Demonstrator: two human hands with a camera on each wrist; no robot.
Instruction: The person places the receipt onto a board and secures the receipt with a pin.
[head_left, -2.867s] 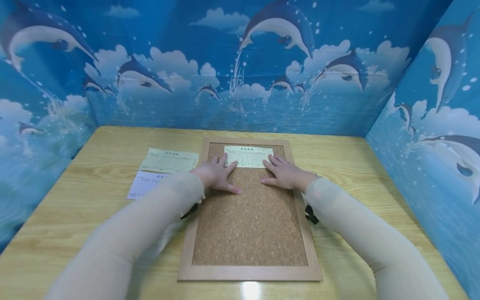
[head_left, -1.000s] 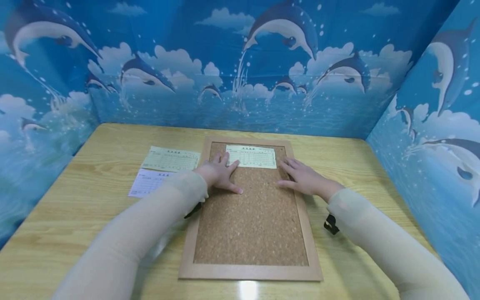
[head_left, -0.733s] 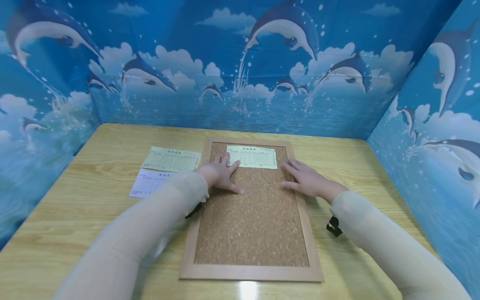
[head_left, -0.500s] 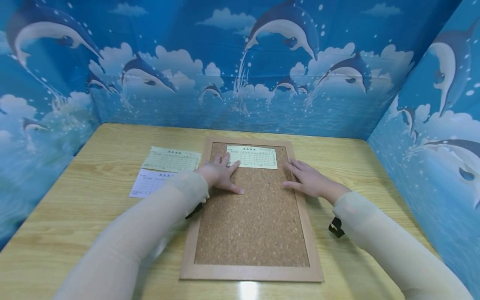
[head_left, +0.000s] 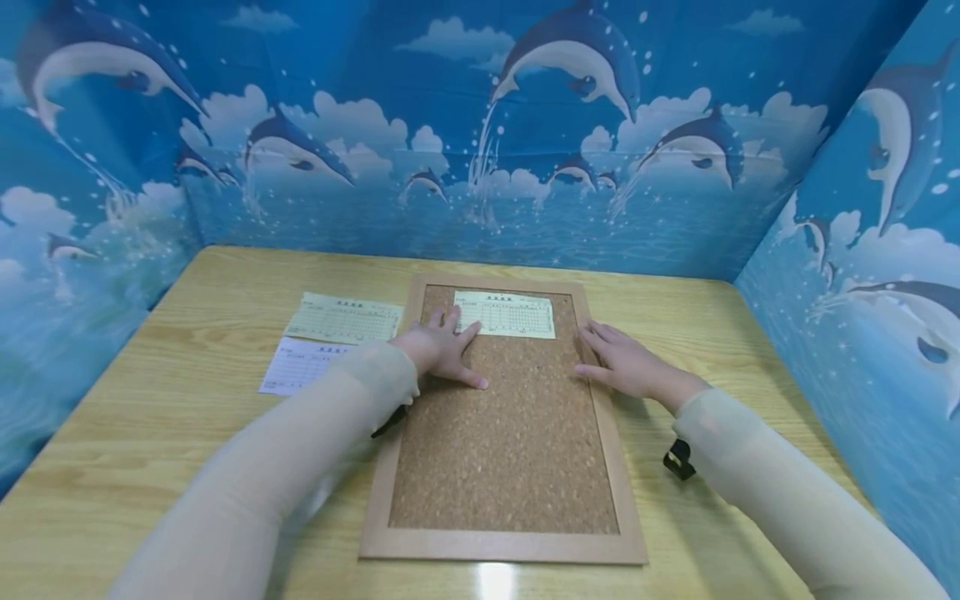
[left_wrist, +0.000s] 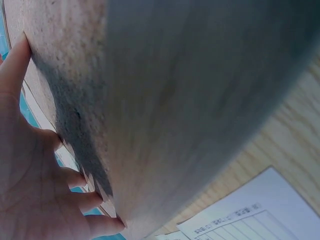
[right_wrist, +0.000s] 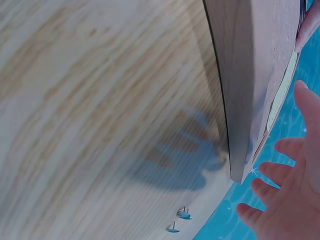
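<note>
A framed corkboard lies on the table with a pale green printed slip near its far end. My left hand rests spread on the board's left side, its fingertips at the slip's left edge; the left wrist view shows the fingertips touching the board. Over the right frame edge hovers my right hand, fingers loosely extended and holding nothing; in the right wrist view it appears raised above the table. Two small blue tack-like pieces with thin points lie on the table beyond the board's right side.
Left of the board lie another green slip and a white slip, partly covered by the left sleeve. The wooden table meets a blue dolphin-print curtain at the back and sides.
My right hand has lifted off the slip's right corner and drifted right, past the board's frame edge. My left hand has stayed in place, and the slip lies flat where it was.
</note>
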